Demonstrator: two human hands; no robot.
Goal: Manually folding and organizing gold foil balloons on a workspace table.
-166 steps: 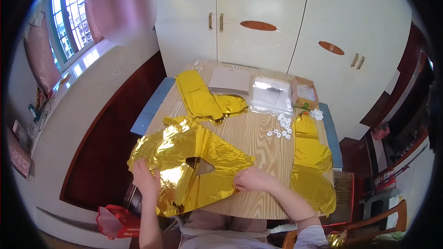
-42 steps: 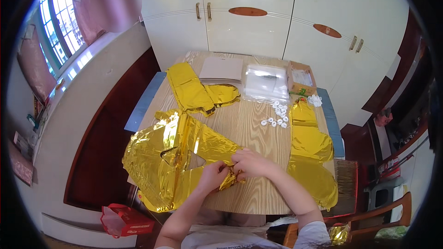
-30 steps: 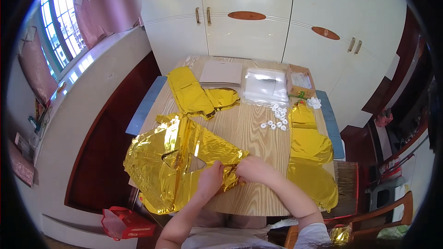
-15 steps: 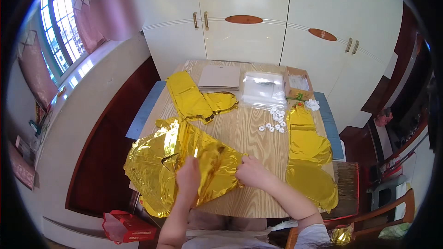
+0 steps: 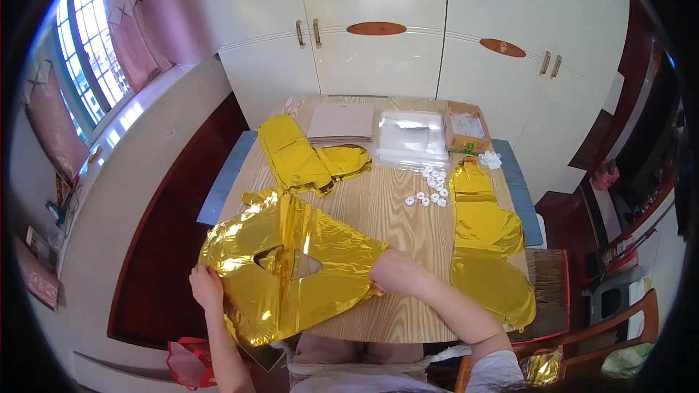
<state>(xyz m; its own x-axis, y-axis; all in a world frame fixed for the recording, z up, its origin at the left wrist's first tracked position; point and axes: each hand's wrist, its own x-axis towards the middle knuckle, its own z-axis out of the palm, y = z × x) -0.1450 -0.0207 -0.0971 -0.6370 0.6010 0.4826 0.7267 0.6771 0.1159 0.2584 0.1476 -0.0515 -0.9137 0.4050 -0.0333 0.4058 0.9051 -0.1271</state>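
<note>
A large gold foil balloon (image 5: 251, 291), uninflated and creased down its middle, lies spread over the near left of the table. It has a small cut-out near its centre, through which the table shows. My left hand (image 5: 207, 289) is closed on the balloon's left edge, out past the table's side. At the opposite edge, my right hand (image 5: 397, 272) is closed on the balloon's right end; its fingertips are partly hidden. Another gold foil balloon (image 5: 291, 156) lies folded beyond it, close to its top. A long gold foil balloon (image 5: 486, 247) stretches along the table's right side.
On the wooden table (image 5: 408, 229) are several white rings (image 5: 435, 182), a stack of clear plastic bags (image 5: 412, 138), a flat stack of card (image 5: 341, 122) and a cardboard box (image 5: 466, 127). White cabinets (image 5: 371, 29) stand behind. A red bag (image 5: 191, 362) sits below left.
My left hand has moved from the balloon's middle out to its left edge. The balloon now lies flatter and its cut-out shows more fully. My right hand stays at the right end.
</note>
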